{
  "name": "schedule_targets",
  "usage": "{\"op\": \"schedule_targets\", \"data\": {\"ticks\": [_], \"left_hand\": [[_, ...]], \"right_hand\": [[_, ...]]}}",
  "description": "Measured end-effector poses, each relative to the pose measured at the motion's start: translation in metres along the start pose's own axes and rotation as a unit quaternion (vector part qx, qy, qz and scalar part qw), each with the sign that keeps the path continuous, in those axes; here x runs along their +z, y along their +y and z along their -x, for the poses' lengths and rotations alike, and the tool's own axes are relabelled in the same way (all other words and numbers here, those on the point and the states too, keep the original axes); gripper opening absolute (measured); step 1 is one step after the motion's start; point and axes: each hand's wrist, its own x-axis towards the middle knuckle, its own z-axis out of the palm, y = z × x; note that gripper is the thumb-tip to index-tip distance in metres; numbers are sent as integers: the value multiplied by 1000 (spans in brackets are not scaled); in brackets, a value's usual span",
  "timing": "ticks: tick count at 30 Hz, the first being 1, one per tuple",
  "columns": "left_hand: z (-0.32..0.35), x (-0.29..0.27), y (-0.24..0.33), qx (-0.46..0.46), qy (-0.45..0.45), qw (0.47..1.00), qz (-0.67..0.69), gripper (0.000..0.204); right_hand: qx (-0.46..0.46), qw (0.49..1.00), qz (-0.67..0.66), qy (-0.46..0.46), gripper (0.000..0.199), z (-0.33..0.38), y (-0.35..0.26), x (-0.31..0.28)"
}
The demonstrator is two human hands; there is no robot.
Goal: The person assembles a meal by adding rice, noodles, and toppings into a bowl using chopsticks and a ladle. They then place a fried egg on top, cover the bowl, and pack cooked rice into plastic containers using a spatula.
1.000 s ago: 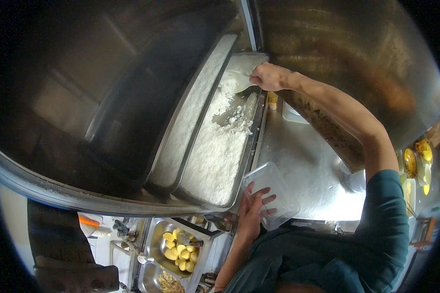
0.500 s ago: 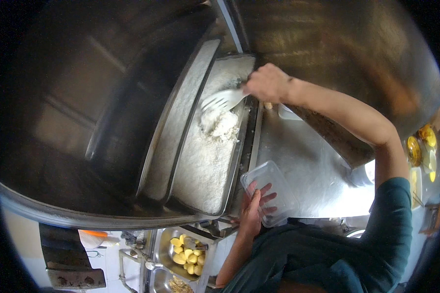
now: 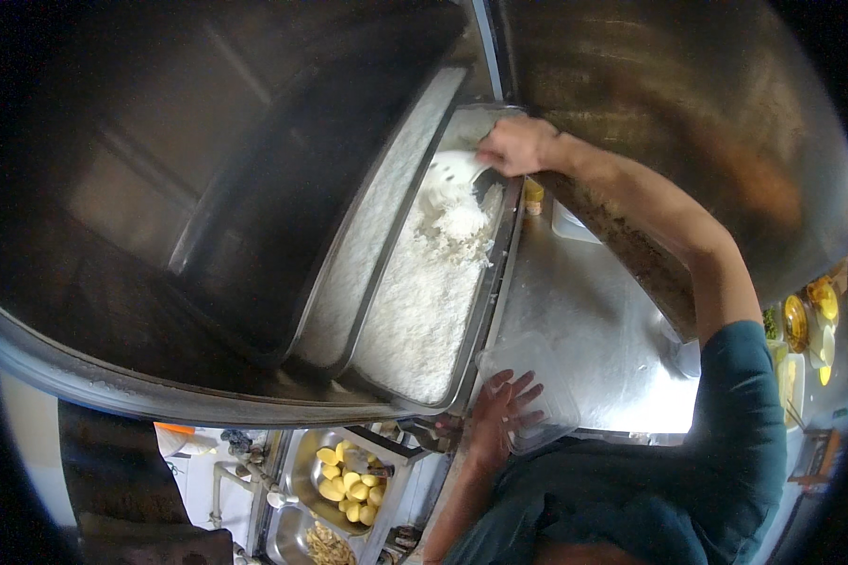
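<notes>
A long metal tray point(image 3: 476, 377) of cooked white rice point(image 3: 419, 315) lies inside a large steel cabinet. My right hand point(image 3: 521, 144) grips a white slotted spoon point(image 3: 455, 168) by its handle. The spoon's head is down in the rice at the tray's far part, beside a loosened heap point(image 3: 462, 221). Low in the middle, my left hand point(image 3: 507, 410) supports a clear plastic container point(image 3: 551, 400). Its fingers spread and show through the container's wall. No rice shows in the container.
A second tray of rice point(image 3: 372, 231) lies alongside on the left. A steel counter point(image 3: 584, 311) extends to the right, with another clear container point(image 3: 572, 226) on it. Peeled potatoes point(image 3: 349, 485) fill a sink at the lower left. The cabinet's curved edge point(image 3: 160, 400) runs below.
The spoon has gone from above the heap down into the rice farther back. The view has shifted, so the trays appear farther right. My left hand still supports the container.
</notes>
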Motion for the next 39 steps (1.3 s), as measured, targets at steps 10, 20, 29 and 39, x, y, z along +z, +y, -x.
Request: {"op": "schedule_targets", "data": {"ticks": [10, 20, 29, 39], "left_hand": [[-24, 16, -5, 50, -276, 959, 38, 84], [-35, 18, -10, -88, -361, 890, 264, 82], [-16, 26, -18, -145, -422, 854, 267, 92], [-9, 57, -14, -189, -470, 823, 257, 96]], "right_hand": [[-105, 955, 266, 76, 27, 63, -25, -28], [-43, 998, -10, -46, 28, 71, -24, -62], [166, 956, -213, -114, 27, 24, 45, -39], [133, 934, -230, -240, 31, 9, -2, -33]]}}
